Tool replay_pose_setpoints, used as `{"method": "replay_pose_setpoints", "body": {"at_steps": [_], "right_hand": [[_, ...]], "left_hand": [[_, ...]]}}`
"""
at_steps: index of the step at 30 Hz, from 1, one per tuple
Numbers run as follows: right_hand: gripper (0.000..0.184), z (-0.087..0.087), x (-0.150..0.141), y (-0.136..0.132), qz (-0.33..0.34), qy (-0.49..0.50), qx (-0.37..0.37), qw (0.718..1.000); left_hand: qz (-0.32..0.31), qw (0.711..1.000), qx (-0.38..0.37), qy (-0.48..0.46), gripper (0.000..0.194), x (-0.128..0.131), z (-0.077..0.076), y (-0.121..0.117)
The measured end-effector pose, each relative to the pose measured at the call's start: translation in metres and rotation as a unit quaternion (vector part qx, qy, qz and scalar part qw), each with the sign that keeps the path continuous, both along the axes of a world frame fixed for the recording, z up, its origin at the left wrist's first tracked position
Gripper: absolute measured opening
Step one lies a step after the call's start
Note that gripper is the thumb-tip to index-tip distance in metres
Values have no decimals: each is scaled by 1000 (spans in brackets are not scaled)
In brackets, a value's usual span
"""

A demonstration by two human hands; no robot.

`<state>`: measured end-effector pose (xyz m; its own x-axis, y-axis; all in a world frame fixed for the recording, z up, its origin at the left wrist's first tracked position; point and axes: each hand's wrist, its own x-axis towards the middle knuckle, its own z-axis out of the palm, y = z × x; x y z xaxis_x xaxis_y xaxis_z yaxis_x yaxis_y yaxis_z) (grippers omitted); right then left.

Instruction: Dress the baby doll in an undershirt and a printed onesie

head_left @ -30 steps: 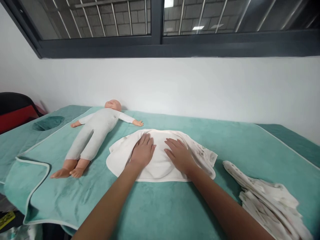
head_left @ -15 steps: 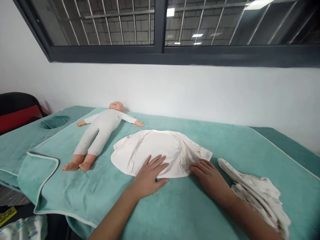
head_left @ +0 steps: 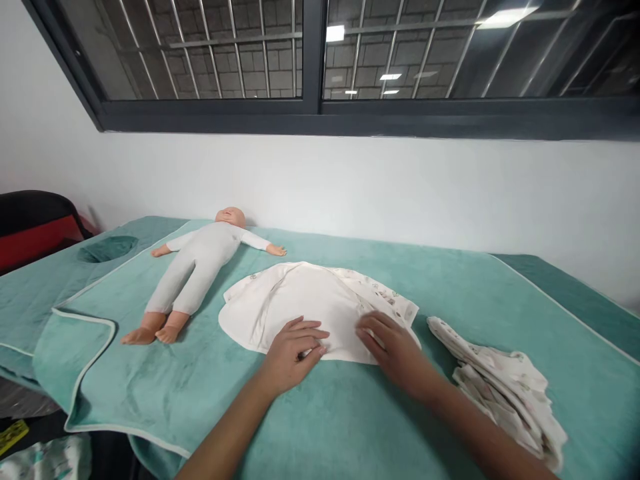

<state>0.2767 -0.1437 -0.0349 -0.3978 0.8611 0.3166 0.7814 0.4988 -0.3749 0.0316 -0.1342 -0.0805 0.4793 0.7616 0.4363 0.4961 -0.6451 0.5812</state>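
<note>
A white baby garment (head_left: 310, 300) lies spread on the green blanket, with small prints and folds along its right side. At its near edge rests my left hand (head_left: 293, 353), open, thumb apart from the loosely bent fingers. My right hand (head_left: 397, 353) is over the garment's near right part, fingers curved and thumb apart, slightly blurred; no cloth shows between them. A baby doll (head_left: 200, 263) in a white suit lies on its back to the left, its feet toward me. Right of my right forearm sits a bundled pile of printed white baby clothes (head_left: 505, 387).
The green blanket (head_left: 320, 427) with pale piping covers the table and is folded over at the left. Behind stands a white wall (head_left: 350, 187) below a dark window frame (head_left: 313, 120). A red and black chair back (head_left: 40, 230) is at the far left.
Both hands first lay flat on the garment, then moved to its near edge. My right hand has since shifted left, and the garment's right side now lies more spread, showing more print.
</note>
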Motion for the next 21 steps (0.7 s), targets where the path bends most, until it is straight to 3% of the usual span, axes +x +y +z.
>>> {"method": "replay_pose_setpoints", "body": {"at_steps": [2,5,10,13,15,17,19,21], "right_hand": [[35,-9,-35,17,-27,35,-24,999],[51,-26,-78,55,-54,-33,-42,997],[62,-43,-94,119,-141,-108,-58,982],[64,-46,-89,131,-142,-121,-54,981],[66,-49,-88,131,-139,-129,-38,981],[67,-51,-89,129,-141,-139,-29,980],[69,-53,-91,128,-141,-149,-26,978],[70,-54,-92,128,-137,-158,-19,978]], "left_hand": [[-5,1000,1,-25,23,0,-1,2],[-4,998,1,-58,25,3,-2,2],[57,994,-5,-98,29,0,3,-4],[182,977,10,-105,26,-29,13,0],[333,938,26,-92,27,-60,21,11],[441,898,13,-4,33,-92,29,27],[467,876,-49,107,41,-116,35,45],[449,864,-123,194,43,-130,39,62]]}}
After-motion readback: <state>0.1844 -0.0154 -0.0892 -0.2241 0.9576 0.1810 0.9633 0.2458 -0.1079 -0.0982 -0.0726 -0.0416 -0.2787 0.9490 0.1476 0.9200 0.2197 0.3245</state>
